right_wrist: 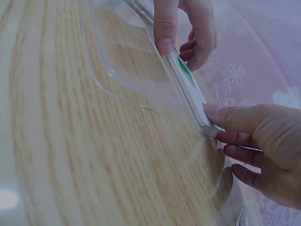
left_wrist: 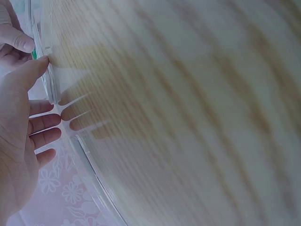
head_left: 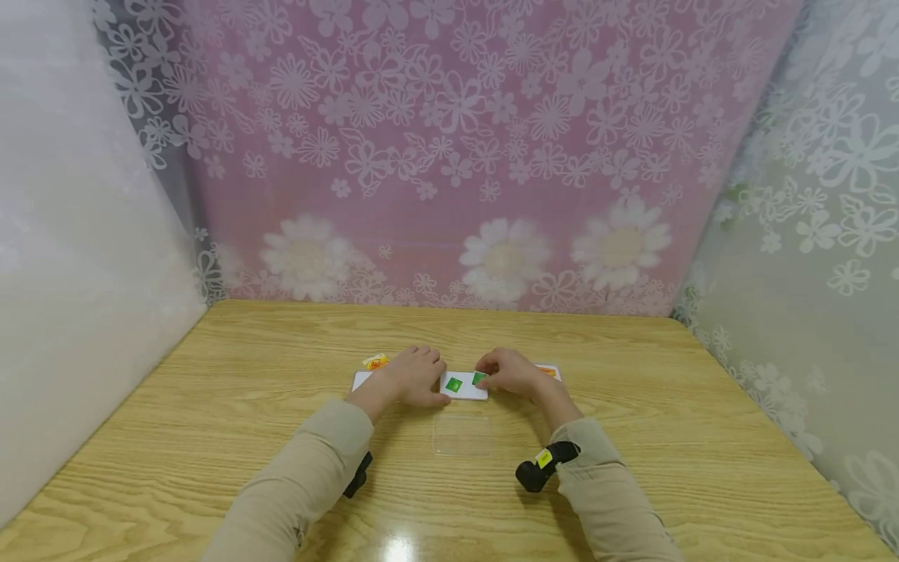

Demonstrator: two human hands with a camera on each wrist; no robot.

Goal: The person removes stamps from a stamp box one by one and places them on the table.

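A flat white rectangular piece (head_left: 467, 389) with a printed green square (head_left: 453, 385) lies on the table between the hands. At its left end is my left hand (head_left: 416, 376). The left thumb touches its near edge, while the other fingers extend loosely onto the tabletop, as the left wrist view shows. My right hand (head_left: 511, 371) pinches a small green-and-white card (head_left: 480, 378) between thumb and index finger at the right end. In the right wrist view the thumb covers most of that card, and the white piece (right_wrist: 190, 92) appears edge-on.
A clear plastic lid (head_left: 462, 454) lies on the wooden table (head_left: 232, 437) nearer the body. Beside the left hand are a white-bottomed case (head_left: 360, 379) and a yellow-and-red piece (head_left: 375, 361). Another case with an orange print (head_left: 548, 371) sits partly behind the right hand. Curtains surround the table.
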